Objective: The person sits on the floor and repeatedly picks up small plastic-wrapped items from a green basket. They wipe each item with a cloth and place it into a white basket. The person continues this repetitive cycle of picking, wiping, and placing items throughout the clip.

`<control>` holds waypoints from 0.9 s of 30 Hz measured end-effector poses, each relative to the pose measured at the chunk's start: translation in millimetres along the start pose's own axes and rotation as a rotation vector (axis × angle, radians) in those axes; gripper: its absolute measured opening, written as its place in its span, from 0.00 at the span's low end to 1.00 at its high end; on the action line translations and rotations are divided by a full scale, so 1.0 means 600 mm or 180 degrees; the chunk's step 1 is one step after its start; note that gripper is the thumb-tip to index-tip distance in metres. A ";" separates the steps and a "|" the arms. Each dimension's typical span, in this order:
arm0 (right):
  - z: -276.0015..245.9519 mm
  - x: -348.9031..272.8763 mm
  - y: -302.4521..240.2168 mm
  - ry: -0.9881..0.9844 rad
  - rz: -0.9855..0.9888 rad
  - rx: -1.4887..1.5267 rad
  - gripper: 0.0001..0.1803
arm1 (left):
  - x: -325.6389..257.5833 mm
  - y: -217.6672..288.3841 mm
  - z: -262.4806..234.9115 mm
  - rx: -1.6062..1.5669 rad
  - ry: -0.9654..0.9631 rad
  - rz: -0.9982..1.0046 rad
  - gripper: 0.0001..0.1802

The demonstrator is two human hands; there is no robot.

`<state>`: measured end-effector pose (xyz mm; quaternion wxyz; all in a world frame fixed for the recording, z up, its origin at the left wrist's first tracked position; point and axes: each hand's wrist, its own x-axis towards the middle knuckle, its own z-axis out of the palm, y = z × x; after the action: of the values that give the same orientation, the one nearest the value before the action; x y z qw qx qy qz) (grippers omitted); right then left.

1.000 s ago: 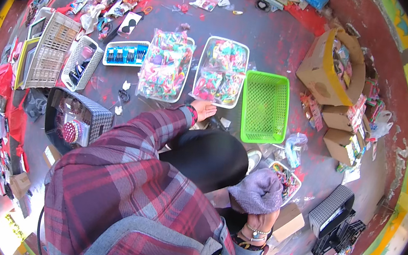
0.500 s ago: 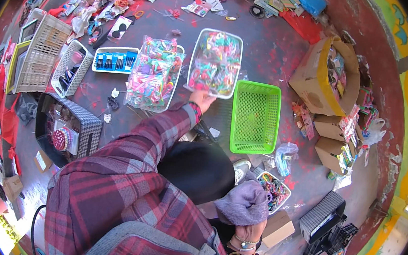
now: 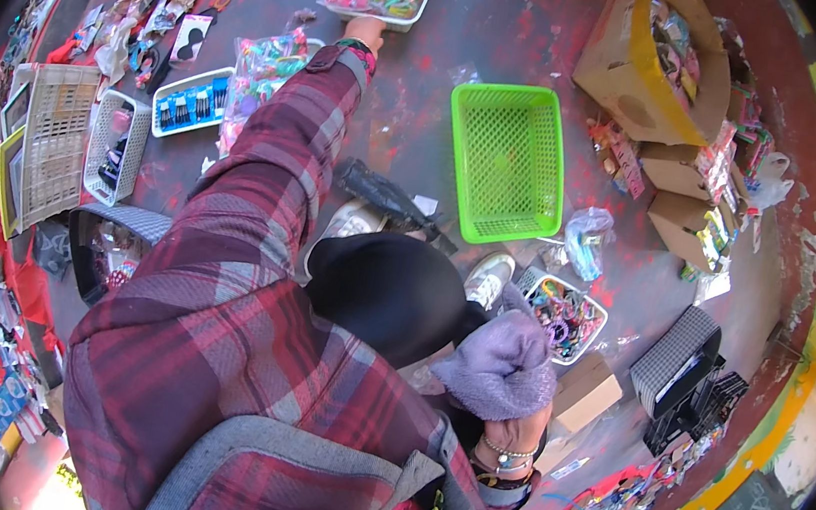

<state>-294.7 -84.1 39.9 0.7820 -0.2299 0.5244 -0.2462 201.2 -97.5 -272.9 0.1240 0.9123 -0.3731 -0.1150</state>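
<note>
left hand [image 3: 365, 33]: stretched far, fingers on near rim of white tray [image 3: 341, 7] of coloured trinkets, grip unclear | right hand [image 3: 511, 438]: clutches lilac cloth [image 3: 501, 363] | risk: tray tips, spilling trinkets

Red-grey plaid flannel sleeves, grey vest, black trousers, beaded bracelets, pale sneakers.
</note>
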 end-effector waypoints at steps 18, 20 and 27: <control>0.001 -0.006 0.001 -0.0264 -0.0314 0.0012 0.18 | -0.412 0.090 0.046 -0.1449 -0.0640 -0.0043 0.14; 0.011 -0.006 -0.007 -0.0451 -0.0341 0.0129 0.16 | -0.404 0.096 -0.008 -0.2321 -0.0739 -0.0412 0.17; 0.055 -0.007 -0.010 -0.0763 -0.0686 -0.0185 0.13 | -0.475 0.054 -0.227 -0.6171 -0.1200 -0.1404 0.16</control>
<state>-266.1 -82.7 57.8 0.8011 -0.3350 0.4065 -0.2842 23.1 101.6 -101.3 0.7265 0.4338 0.0444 -0.5310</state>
